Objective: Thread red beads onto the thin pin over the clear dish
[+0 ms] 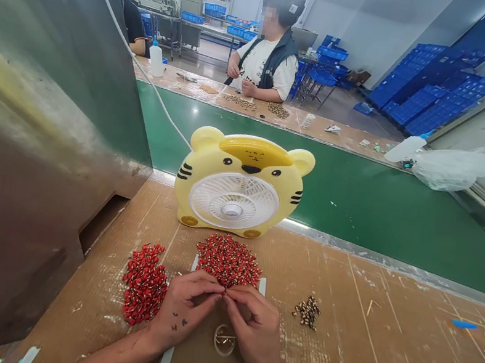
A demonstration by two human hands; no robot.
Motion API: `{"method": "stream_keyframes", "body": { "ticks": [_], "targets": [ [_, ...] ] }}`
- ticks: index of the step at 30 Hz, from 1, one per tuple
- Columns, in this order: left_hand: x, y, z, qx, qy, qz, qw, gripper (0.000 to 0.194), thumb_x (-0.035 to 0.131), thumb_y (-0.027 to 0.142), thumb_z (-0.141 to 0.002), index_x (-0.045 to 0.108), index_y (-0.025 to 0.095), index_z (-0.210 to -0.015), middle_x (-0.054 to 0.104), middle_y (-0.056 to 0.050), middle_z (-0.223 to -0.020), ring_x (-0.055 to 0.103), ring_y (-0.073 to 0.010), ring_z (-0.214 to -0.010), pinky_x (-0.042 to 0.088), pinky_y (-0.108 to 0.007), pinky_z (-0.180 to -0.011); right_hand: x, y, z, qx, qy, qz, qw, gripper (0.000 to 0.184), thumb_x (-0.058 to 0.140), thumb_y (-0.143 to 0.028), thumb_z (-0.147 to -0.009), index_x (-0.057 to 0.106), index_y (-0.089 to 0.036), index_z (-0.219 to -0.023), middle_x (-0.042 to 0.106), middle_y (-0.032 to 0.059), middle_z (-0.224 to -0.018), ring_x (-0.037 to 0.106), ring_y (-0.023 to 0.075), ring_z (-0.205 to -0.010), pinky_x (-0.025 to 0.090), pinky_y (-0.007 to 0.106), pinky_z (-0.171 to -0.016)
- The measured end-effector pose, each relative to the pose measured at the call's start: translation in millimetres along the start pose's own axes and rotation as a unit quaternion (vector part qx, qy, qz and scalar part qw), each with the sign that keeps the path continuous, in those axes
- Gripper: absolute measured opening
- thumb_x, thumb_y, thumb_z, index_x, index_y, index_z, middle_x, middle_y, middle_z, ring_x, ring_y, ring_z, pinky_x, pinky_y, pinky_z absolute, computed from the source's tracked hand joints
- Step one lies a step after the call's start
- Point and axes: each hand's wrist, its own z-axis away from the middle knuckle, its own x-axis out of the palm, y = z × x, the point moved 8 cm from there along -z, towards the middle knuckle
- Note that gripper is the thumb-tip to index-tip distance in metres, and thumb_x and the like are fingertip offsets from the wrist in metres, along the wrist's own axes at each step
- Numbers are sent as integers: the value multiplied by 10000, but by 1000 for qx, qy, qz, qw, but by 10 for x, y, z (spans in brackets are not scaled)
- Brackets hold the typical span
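Note:
My left hand (189,305) and my right hand (254,321) meet fingertip to fingertip at the front of a heap of small red and black parts (229,259). Both are closed in a pinch. A tiny reddish piece seems to sit between the fingertips, too small to name. Left of my left hand lies a second pile of red parts (143,284). To the right of my right hand is a small group of black and gold pieces (307,312). Just below my hands stands a small round clear dish (224,340) with a thin stick across it.
A yellow tiger-faced fan (242,184) stands behind the heap. At left rises a metal cabinet (34,138). Beyond the green belt (387,213), a person (270,49) works at a ledge with small piles, bottles and a plastic bag (455,169). Blue crates (455,94) are stacked behind.

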Motion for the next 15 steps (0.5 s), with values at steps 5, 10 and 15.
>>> {"method": "stream_keyframes", "body": {
  "ticks": [5,10,15],
  "targets": [
    [1,15,14,20,-3,-14,1000,254,660,80,-844,796,230,-997,761,-68,-899,724,-142,-776,574,-207,-705,11,27,7,23,-18,-8,1000,143,635,-203,-906,776,-224,-925,749,66,-898,699,184,-805,564,286,-742],
    [-18,-31,20,-15,-4,26,1000,239,685,102,-833,807,253,-972,773,-55,-861,723,-146,-748,572,-216,-692,15,143,0,91,-24,-79,992,110,694,-272,-870,798,-235,-874,754,59,-854,702,181,-770,565,267,-707],
    [-22,-75,26,-56,4,65,996,169,718,134,-808,820,231,-902,771,-58,-800,712,-149,-696,555,-216,-646,38,175,-5,117,-21,-146,982,116,725,-308,-840,806,-226,-826,722,56,-789,673,164,-684,538,230,-586]
  ]
}}
